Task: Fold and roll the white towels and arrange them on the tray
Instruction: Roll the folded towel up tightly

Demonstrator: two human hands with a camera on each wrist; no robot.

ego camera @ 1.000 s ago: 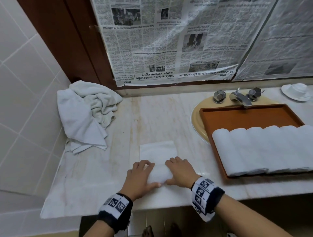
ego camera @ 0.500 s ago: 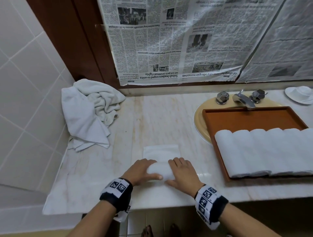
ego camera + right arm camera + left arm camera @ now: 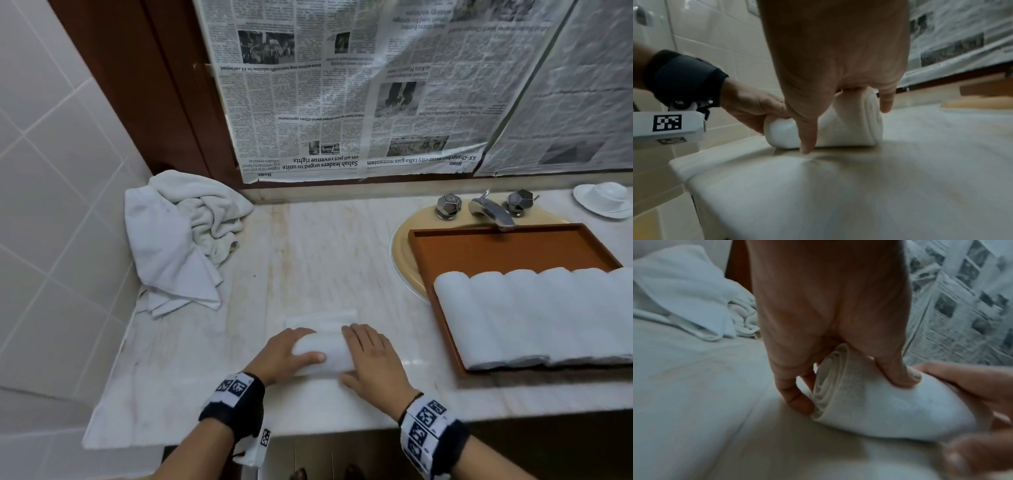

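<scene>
A pale marble counter (image 3: 329,253) carries a crumpled towel heap (image 3: 185,236) (far left), a half-rolled towel (image 3: 323,353) at its front, and a saucer (image 3: 604,200).

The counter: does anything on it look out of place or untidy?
Mostly the crumpled white towels, heaped unfolded against the tiled wall at the counter's left end. Also, the brown tray sits over the sink basin, under the tap. The rolled towels on it lie in a neat row.
</scene>
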